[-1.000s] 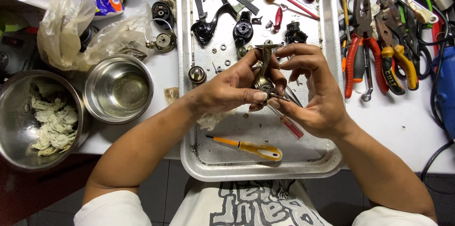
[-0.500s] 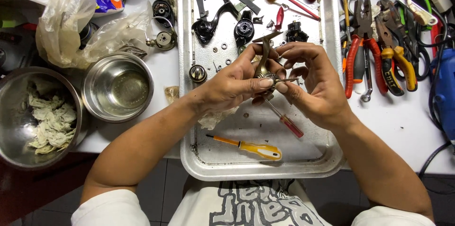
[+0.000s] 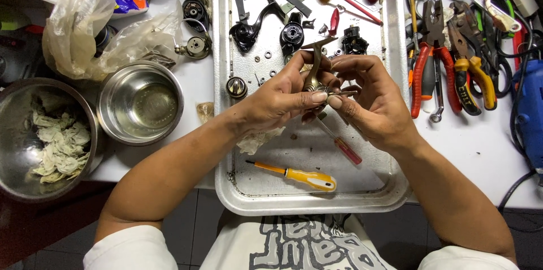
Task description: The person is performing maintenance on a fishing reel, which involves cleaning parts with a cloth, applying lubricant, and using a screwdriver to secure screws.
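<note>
My left hand (image 3: 283, 97) and my right hand (image 3: 370, 100) meet over the middle of a metal tray (image 3: 396, 185). Together they pinch a small brass-coloured metal part (image 3: 314, 69) with an upright arm; my fingers hide its lower end. A red-handled screwdriver (image 3: 342, 145) slants down from under my right hand, and whether that hand grips it I cannot tell. A crumpled scrap of tissue (image 3: 257, 140) lies on the tray under my left wrist. A yellow-handled screwdriver (image 3: 300, 175) rests near the tray's front edge.
Black mechanical parts (image 3: 246, 32), washers and small screws lie at the back of the tray. Left stand an empty steel bowl (image 3: 141, 103), a larger bowl of used tissues (image 3: 48, 140) and plastic bags (image 3: 79, 26). Pliers (image 3: 432, 60), wrenches and a blue power tool (image 3: 529, 117) lie to the right.
Both hands have shifted slightly and turned the metal part between the fingers. Nothing else on the tray has moved.
</note>
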